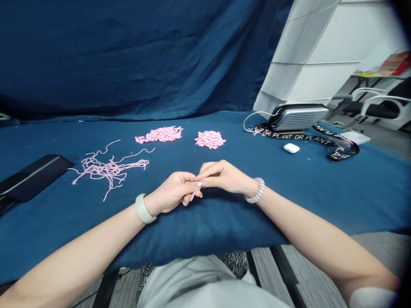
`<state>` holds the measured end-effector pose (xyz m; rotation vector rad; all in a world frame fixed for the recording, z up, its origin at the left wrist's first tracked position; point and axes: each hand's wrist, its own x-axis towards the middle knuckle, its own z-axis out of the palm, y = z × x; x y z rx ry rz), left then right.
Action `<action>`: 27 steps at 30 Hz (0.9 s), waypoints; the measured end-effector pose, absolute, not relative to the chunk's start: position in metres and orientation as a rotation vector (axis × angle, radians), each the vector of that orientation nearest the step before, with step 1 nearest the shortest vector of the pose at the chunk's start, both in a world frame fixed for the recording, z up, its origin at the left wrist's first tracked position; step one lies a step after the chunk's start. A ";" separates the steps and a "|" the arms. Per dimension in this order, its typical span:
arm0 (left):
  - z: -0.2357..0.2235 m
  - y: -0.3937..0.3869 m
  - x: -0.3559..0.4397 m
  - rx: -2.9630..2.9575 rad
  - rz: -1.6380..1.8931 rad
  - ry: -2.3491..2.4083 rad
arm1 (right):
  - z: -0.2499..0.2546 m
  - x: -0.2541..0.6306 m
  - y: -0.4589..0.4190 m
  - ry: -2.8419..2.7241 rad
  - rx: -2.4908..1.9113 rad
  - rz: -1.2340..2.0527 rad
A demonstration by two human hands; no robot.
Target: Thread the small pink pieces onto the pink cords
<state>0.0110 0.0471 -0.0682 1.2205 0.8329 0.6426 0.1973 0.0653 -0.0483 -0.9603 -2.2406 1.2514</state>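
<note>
My left hand and my right hand meet fingertip to fingertip above the front of the blue-covered table. Both are closed in a pinch. A short bit of pink yarn shows below the left fingers; most of it is hidden by them. What the right fingertips pinch cannot be made out, though they touch the left ones. Left of my hands lies a loose tangle of pink yarn strands. Beyond them sit two heaps of small pink yarn pieces, a longer heap and a rounder heap.
A black object with a pale stripe lies at the left. At the back right are a silver ridged case, a black lettered strap and a white earbud case. A blue curtain hangs behind the table.
</note>
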 end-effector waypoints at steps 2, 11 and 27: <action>-0.069 0.047 0.011 1.219 0.621 0.824 | -0.050 0.197 0.066 -2.222 -0.956 1.273; -0.068 0.047 0.013 1.357 0.726 0.925 | -0.057 0.192 0.062 -2.055 -1.106 0.956; -0.069 0.044 0.011 1.597 0.773 0.854 | -0.057 0.189 0.058 -2.196 -1.110 0.825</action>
